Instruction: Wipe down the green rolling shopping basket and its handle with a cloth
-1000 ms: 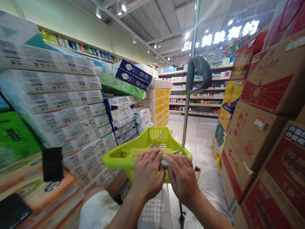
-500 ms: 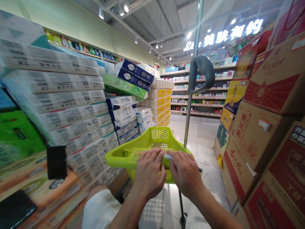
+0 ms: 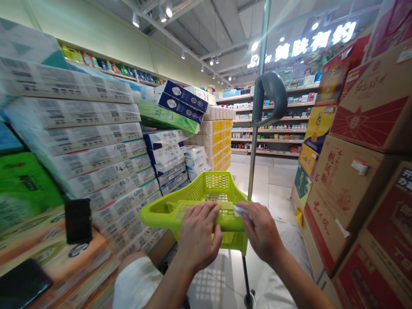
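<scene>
A lime-green plastic shopping basket (image 3: 156, 214) with perforated walls stands in front of me on a wheeled frame. My left hand (image 3: 200, 238) grips its near rim, fingers laid over the top and thumb below. To the right, my right hand (image 3: 263, 231) pinches a small crumpled white tissue (image 3: 238, 210) against the same rim. A metal pole (image 3: 253, 159) rises at the basket's right side and carries a grey loop handle (image 3: 281, 101). The inside of the basket is partly hidden behind the rim and my hands.
Stacked tissue packs (image 3: 106, 141) line the left, with a black phone-like object (image 3: 78, 221) and a dark flat device (image 3: 24, 285) on lower packs. Cardboard boxes (image 3: 350, 184) are piled at the right. Product shelves (image 3: 270, 141) stand beyond the tiled aisle (image 3: 273, 171).
My right hand has slid right along the rim with the tissue, away from my left hand. My left hand stays in nearly the same place.
</scene>
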A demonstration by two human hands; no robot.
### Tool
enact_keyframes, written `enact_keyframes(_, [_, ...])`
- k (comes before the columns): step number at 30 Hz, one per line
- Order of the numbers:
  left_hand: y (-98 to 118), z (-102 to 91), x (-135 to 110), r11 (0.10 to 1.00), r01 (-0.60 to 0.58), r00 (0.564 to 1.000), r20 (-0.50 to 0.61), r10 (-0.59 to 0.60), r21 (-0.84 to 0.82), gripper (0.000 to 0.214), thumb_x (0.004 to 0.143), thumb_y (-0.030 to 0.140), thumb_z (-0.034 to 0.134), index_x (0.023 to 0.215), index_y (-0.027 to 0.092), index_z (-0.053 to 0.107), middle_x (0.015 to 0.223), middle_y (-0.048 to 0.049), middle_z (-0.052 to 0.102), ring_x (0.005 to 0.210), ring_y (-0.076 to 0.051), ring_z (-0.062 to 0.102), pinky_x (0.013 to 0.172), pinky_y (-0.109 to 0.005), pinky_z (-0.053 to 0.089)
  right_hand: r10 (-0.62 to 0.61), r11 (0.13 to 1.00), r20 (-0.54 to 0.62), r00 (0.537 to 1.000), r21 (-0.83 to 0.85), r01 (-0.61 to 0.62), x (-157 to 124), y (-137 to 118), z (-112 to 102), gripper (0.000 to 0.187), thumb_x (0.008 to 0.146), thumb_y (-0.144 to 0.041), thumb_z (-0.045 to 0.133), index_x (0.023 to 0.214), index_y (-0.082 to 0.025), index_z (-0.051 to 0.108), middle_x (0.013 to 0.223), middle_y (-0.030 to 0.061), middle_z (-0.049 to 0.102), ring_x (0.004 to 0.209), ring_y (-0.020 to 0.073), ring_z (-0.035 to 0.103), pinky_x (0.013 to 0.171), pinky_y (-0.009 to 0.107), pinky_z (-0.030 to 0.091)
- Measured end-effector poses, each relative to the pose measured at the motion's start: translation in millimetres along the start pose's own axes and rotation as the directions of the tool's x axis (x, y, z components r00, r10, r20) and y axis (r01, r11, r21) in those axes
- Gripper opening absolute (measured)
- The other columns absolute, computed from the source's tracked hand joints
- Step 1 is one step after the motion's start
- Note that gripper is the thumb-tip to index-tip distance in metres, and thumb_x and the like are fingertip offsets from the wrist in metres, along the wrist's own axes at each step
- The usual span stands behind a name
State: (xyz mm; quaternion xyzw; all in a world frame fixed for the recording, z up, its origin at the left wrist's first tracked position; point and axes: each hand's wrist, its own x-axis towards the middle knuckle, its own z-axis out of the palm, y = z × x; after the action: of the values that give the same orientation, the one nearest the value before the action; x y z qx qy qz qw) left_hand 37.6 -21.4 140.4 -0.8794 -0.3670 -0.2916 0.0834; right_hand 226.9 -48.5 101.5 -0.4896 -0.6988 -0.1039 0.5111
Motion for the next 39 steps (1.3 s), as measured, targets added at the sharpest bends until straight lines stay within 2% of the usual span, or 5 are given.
enact_keyframes(5, [-4.9,-5.5,-3.4,1.000,-0.009,1.000,0.001,0.009,-0.023,0.043,0.078,0.024,0.047,0.120,0.022,0.058,0.124,-0.0059,0.061,0.113,-0.026,0.054,0.098,-0.045,0.039,0.241,0.946,-0.120,0.963,0.252,-0.205,-14.5,25.7,0.0,0.026,0.097,-0.027,0.039,0.115,-0.020,0.057,0.104,0.0073,0.066,0.092,0.0194,0.063,0.078,0.033,0.053])
enact_keyframes(12, [-16.0,-12.4,-11.5,0.999,-0.027,1.000,-0.016,0.026,-0.023,0.043,0.077,0.025,0.047,0.117,0.023,0.063,0.121,-0.0058,0.063,0.110,-0.027,0.056,0.097,-0.045,0.041,0.018,0.964,-0.171,0.985,0.263,0.028,-34.1,7.8,9.6,0.028,0.094,-0.020,0.042,0.117,-0.025,0.058,0.108,0.0079,0.064,0.103,0.0217,0.061,0.090,0.040,0.051])
enact_keyframes(22, [-40.0,-14.8,-18.4,0.995,-0.071,0.997,-0.034,0.068,-0.073,0.039,0.083,0.029,0.042,0.115,0.024,0.064,0.122,-0.0061,0.064,0.108,-0.026,0.057,0.094,-0.044,0.042,0.495,0.782,-0.226,0.839,0.538,-0.316,-46.0,22.5,42.8,0.029,0.097,-0.038,0.043,0.114,-0.020,0.058,0.106,0.0065,0.066,0.096,0.0188,0.063,0.083,0.032,0.052])
enact_keyframes(31, [-57.9,-24.4,-15.5,0.989,-0.044,0.999,0.013,0.047,-0.138,0.036,0.090,0.031,0.037,0.108,0.026,0.067,0.117,-0.0039,0.067,0.109,-0.023,0.059,0.095,-0.044,0.043,0.573,0.595,-0.006,0.820,0.691,-0.410,1.4,31.3,52.5,0.038,0.091,-0.050,0.048,0.108,-0.018,0.060,0.096,0.0053,0.068,0.087,0.0183,0.065,0.074,0.030,0.053])
enact_keyframes(39, [12.0,-22.1,-4.7,0.997,0.081,0.997,0.018,-0.080,-0.005,0.042,0.082,0.040,0.053,0.118,0.019,0.059,0.118,-0.0104,0.065,0.111,-0.028,0.057,0.103,-0.048,0.040,0.502,0.515,0.112,0.858,0.758,-0.400,-0.2,10.3,46.8,0.039,0.089,-0.053,0.052,0.110,-0.021,0.061,0.105,0.0041,0.066,0.100,0.0191,0.060,0.084,0.028,0.047])
